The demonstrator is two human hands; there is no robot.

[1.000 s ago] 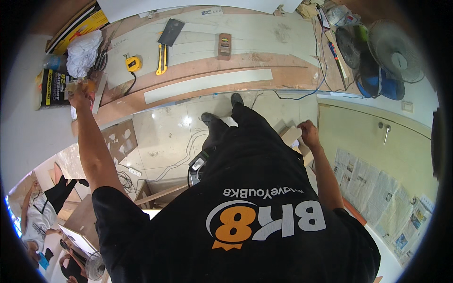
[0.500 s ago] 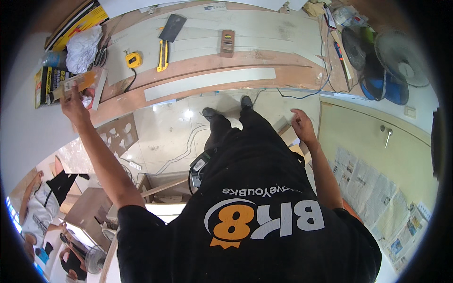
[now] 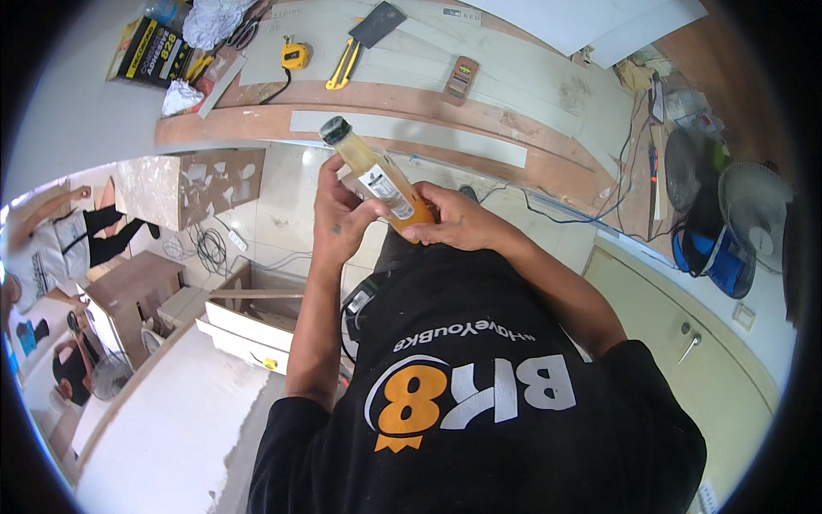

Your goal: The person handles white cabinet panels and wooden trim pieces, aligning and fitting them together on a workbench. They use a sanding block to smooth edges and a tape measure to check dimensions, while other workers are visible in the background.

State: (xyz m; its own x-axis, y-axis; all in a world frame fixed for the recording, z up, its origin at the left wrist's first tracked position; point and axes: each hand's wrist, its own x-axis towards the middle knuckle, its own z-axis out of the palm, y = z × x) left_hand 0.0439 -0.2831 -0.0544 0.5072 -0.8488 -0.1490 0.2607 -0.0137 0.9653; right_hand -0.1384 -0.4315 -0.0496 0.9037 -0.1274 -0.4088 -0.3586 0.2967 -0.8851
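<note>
In front of my body I hold a clear bottle (image 3: pixel 384 187) with a dark cap, a white label and amber liquid in its lower part. It tilts, its cap pointing up and to the left over the bench edge. My left hand (image 3: pixel 336 216) is wrapped round its left side, thumb near the label. Fingers of my right hand (image 3: pixel 455 219) close on the bottle's lower end. Beyond the bottle, a long white strip (image 3: pixel 462 146) lies along the front of the wooden bench (image 3: pixel 248 122).
On the bench are a yellow tape measure (image 3: pixel 294 55), a yellow cutter (image 3: pixel 344 64), a brown handheld device (image 3: pixel 461 79) and a black-and-yellow can (image 3: pixel 156 56). Fans (image 3: pixel 755 214) stand at the right. Cables (image 3: pixel 556 218) hang along the bench edge. Another person (image 3: pixel 64 248) is at far left.
My left hand has come from the bench's left end to my front with the bottle. My right hand has moved left from beside my body and now grips the bottle's lower end.
</note>
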